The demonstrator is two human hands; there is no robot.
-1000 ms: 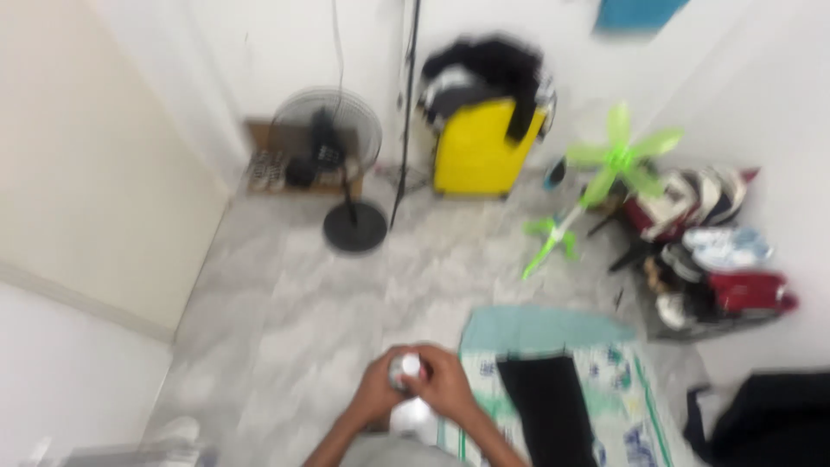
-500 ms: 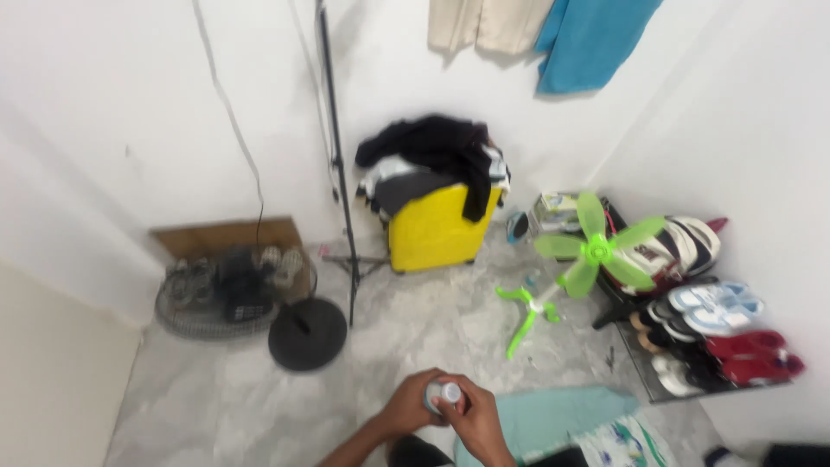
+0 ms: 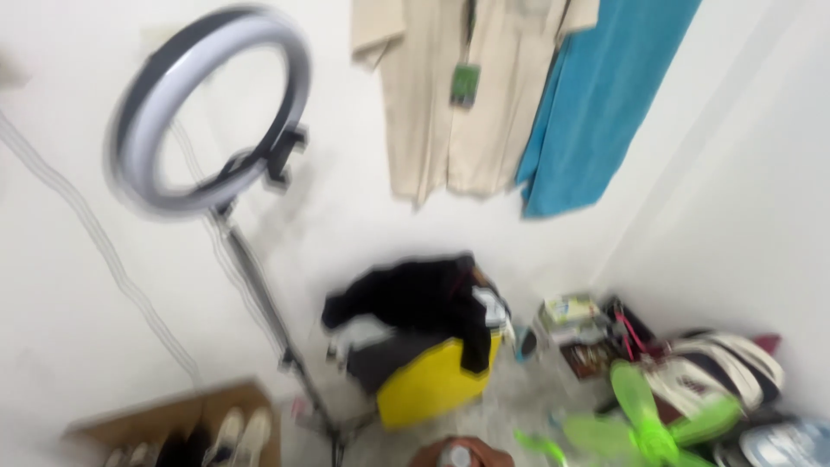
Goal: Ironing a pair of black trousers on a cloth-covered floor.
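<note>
A small whitish bottle (image 3: 456, 454) is seen at the bottom edge, held between the hands (image 3: 471, 451); how the fingers are set cannot be told through the blur. A yellow suitcase (image 3: 432, 380) is heaped with dark clothes (image 3: 415, 298). White walls are hung with a beige shirt (image 3: 458, 86) and blue towel (image 3: 596, 95). A ring light (image 3: 207, 112) stands left, a green fan (image 3: 644, 424) right.

Glossy yellow plastic suitcase (image 3: 430, 380), cloth-draped
</note>
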